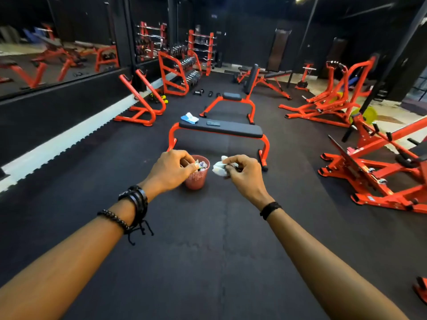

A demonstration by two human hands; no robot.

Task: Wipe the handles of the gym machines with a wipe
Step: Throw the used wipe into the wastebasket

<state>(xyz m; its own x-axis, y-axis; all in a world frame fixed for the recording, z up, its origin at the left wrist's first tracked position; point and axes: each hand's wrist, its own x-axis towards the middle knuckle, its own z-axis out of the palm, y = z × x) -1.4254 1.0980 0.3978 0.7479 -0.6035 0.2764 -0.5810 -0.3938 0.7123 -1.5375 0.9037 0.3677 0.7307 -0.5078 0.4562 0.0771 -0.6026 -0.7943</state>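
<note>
White crumpled wipe [220,168] pinched by right hand [243,174], held just right of pink bin [196,180] on black floor mat [208,239]. Left hand [169,170] over bin rim, fingertips pinched together; contents of pinch unclear. Risk: wipe released off to side lands on mat. Count: two hands, one held wipe, one bin, one wipe pack [189,118] on near bench [233,130].

This is a gym. A flat bench [220,130] with black padding and an orange frame stands mid-floor on black interlocking rubber mats [208,239]. Behind it to the left is a dumbbell rack [182,72], beyond that barbell racks [203,46]; to its right stand orange plate-loaded machines [328,98]; wall mirrors [57,49] run along its left.
</note>
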